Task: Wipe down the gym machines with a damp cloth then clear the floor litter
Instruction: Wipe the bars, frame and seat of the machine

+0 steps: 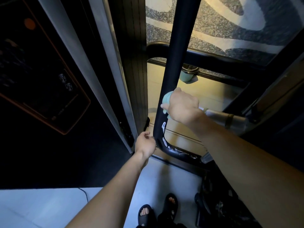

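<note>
Centrally, right hand [181, 106] gripping a pale green cloth [166, 101], pressed against the black upright tube [174, 66] of the gym machine. Lower, near the tube's bend with white lettering, left hand [145, 143] loosely curled, holding nothing. At bottom of frame, black sandals [158, 211] on pale floor [41, 209].

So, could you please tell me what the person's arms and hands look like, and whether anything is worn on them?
Both forearms are bare up to the frame edge, with no sleeves showing. The left hand and the right hand wear no gloves, and I can see no rings, watch or wristband. Lower down, the feet are in black open-toed slide sandals.
</note>
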